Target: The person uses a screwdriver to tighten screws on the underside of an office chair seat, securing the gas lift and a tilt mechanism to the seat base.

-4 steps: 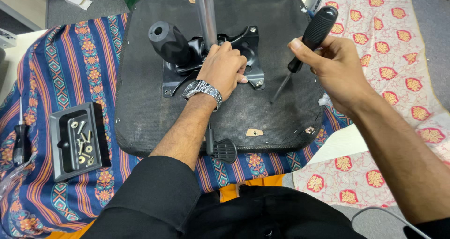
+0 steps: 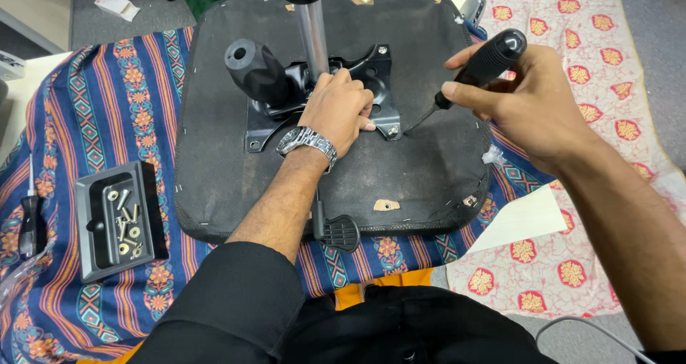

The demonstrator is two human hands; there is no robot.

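Observation:
An upside-down black chair seat [image 2: 236, 171] lies on a striped blue cloth [image 2: 107, 107]. A black metal mechanism plate [image 2: 371, 67] with a chrome gas cylinder [image 2: 313, 39] is fixed at its middle. My left hand [image 2: 339, 110], with a metal wristwatch, rests on the plate near a screw at its front right corner. My right hand [image 2: 529, 100] holds a black-handled screwdriver [image 2: 486, 60]; its tip points down at the seat just right of the plate.
A black plastic tray [image 2: 93, 207] holding several screws and washers sits at the left on the cloth. Another screwdriver [image 2: 30, 225] lies at the far left. A black lever paddle [image 2: 339, 232] sticks out at the seat's near edge. A floral cloth [image 2: 629, 121] covers the right.
My right hand has tilted the screwdriver slightly, bringing its tip nearer the plate's corner. My left hand stays on the plate.

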